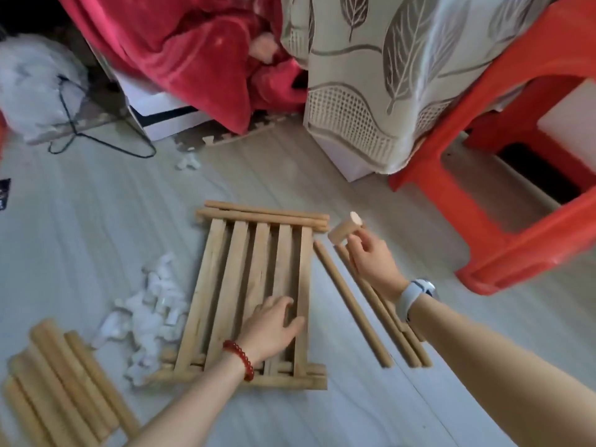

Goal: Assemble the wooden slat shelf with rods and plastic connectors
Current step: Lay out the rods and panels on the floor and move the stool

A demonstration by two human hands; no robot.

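Nearest, at the lower left, a bundle of thick rods lies side by side on the pale floor. Just beyond it the wooden slat shelf rests flat, its five slats running away from the viewer between cross rails at the near and far ends. The left hand, a red bead bracelet on its wrist, lies on the slats near the right side with fingers spread and fairly straight — pressing down, gripping nothing. To the shelf's left sits a heap of white plastic connectors. To its right several thin rods lie on the floor, near one another and roughly parallel. Above them the right hand, with a white watch on the wrist, pinches a short wooden peg between thumb and fingertips, held clear of the floor beside the shelf's far right corner. Farther off stand a red plastic stool, a leaf-patterned cloth and a red blanket.
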